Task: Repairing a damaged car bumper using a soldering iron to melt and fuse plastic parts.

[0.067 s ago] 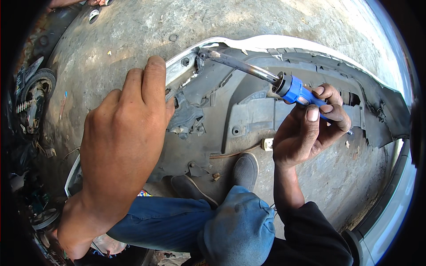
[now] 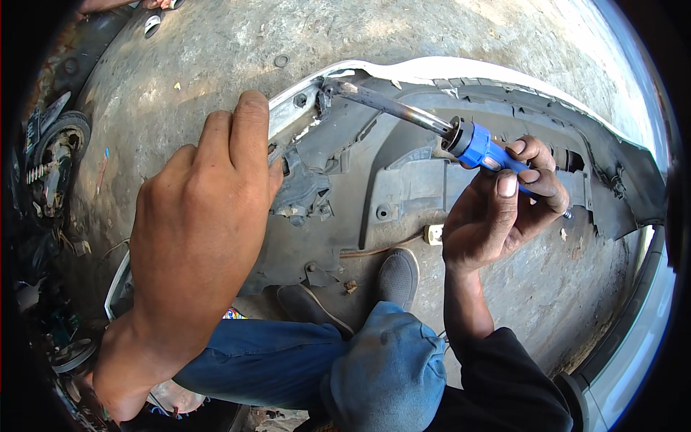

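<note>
Head — soldering iron [image 2: 475, 146] in right hand [image 2: 497, 209], bumper [image 2: 446, 72] beneath

on my remote feed i'm seeing a black-tyred wheel [image 2: 63, 144] standing at the left. a small dark ring [image 2: 281, 67] is lying on the far concrete floor [image 2: 216, 43], a yellowish scrap [image 2: 177, 86] resting to its left. a pale vehicle body [image 2: 626, 381] is curving along the near right.

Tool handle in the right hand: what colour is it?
The handle is blue; it shows best in the head view.
</note>
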`<state>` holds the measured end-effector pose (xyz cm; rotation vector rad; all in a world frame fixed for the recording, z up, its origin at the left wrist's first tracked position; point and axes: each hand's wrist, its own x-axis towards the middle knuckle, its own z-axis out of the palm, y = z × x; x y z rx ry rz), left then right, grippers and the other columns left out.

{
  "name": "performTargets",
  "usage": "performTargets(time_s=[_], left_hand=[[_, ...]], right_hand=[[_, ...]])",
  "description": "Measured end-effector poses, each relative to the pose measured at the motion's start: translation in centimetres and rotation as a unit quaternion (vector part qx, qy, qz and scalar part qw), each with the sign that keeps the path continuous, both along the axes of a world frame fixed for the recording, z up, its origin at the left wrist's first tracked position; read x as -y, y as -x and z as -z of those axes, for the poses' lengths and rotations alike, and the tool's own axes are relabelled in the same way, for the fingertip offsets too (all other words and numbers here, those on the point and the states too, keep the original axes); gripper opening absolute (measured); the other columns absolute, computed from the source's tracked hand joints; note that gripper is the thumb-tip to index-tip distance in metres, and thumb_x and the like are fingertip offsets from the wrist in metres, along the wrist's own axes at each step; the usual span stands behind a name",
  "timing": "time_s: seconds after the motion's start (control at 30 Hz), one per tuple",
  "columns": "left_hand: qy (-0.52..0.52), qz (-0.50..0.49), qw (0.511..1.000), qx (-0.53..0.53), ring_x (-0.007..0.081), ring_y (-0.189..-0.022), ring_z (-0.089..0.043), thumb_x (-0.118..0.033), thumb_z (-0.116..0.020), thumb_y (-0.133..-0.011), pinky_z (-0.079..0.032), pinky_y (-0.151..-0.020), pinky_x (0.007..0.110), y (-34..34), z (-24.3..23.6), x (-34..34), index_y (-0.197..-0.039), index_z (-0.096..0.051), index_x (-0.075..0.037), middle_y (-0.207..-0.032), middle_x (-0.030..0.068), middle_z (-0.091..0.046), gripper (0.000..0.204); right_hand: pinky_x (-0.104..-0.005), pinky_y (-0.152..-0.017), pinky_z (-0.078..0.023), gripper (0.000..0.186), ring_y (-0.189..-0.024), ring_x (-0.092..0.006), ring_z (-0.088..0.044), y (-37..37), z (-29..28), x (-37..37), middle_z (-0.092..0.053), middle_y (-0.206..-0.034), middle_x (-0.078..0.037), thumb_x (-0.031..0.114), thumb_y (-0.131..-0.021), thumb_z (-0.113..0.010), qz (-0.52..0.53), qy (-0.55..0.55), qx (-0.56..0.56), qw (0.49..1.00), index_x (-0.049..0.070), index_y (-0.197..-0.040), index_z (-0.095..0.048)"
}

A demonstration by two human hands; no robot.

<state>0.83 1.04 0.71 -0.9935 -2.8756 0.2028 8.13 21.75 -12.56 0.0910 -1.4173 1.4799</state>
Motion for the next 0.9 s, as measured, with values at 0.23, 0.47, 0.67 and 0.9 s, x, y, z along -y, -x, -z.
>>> performTargets(time_s=[0.23,0.47,0.67,0.9], left_hand=[[0.004,0.0,1.0,-0.005,0.037,-0.089,-0.071,-0.007,-0.073,-0.085,-0.059,-0.073,0.041,0.04,0.12,0.0,-0.129,-0.054,0.0,-0.107,0.0196,-0.067,0.049],[-0.003,0.001,1.0,-0.003,0.0369,-0.09,-0.071,-0.008,-0.073,-0.085,-0.059,-0.073,0.041,0.04,0.07,-0.01,-0.13,-0.054,0.0,-0.108,0.0195,-0.067,0.049],[0.003,0.001,1.0,-0.004,0.0367,-0.089,-0.071,-0.008,-0.073,-0.085,-0.059,-0.073,0.041,0.01,0.04,0.01,-0.13,-0.054,0.0,-0.108,0.0194,-0.068,0.049],[0.003,0.003,1.0,-0.009,0.0366,-0.089,-0.071,-0.007,-0.073,-0.085,-0.059,-0.073,0.041,-0.03,0.15,-0.03,-0.129,-0.054,0.001,-0.106,0.0199,-0.067,0.049]], right_hand=[[-0.0417,-0.102,-0.045,0.022,-0.114,-0.0227,-0.051,-0.2,0.21,-0.27,-0.049,-0.117,-0.02,0.006,-0.096,-0.059,0.012,-0.006,0.013,1.0,0.008,-0.111,-0.043],[-0.0417,-0.103,-0.043,0.022,-0.114,-0.0221,-0.051,-0.04,0.0,-0.1,-0.049,-0.117,-0.02,0.006,-0.096,-0.059,0.01,-0.001,0.002,1.0,0.007,-0.111,-0.043],[-0.0407,-0.103,-0.043,0.022,-0.113,-0.0222,-0.051,-0.01,0.27,-0.26,-0.049,-0.117,-0.019,0.006,-0.096,-0.059,0.019,-0.007,0.006,1.0,0.007,-0.111,-0.043],[-0.0382,-0.099,-0.046,0.022,-0.113,-0.0219,-0.051,-0.1,0.31,-0.42,-0.048,-0.116,-0.018,0.007,-0.096,-0.06,0.026,-0.008,0.015,1.0,0.008,-0.112,-0.044]])
